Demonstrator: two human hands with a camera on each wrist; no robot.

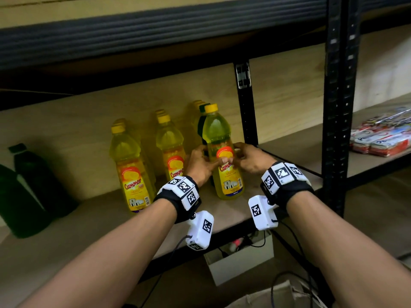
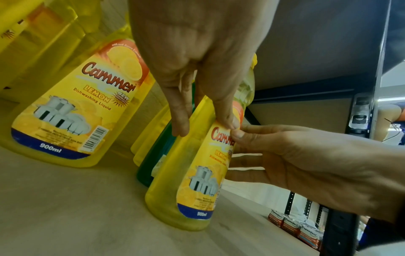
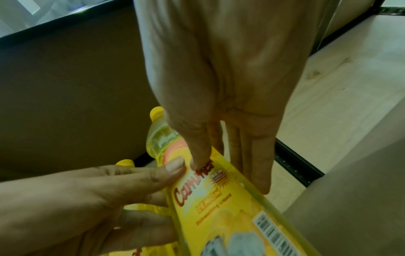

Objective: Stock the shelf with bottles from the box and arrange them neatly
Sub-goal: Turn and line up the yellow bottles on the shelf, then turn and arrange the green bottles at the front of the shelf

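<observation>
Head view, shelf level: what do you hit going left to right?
Dark green bottles → left yellow bottle → middle yellow bottle → yellow bottle held by both hands → black rack upright → red-and-white packets.

shop stockroom, metal shelving (image 1: pixel 338 107), stocked bottles (image 1: pixel 131 165)

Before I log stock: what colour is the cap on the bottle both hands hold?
Yellow cap, clearest in the head view.

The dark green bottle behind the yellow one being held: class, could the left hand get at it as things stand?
Probably not directly. The held yellow bottle stands in front of the green bottle, and the left hand is gripping it.
</observation>
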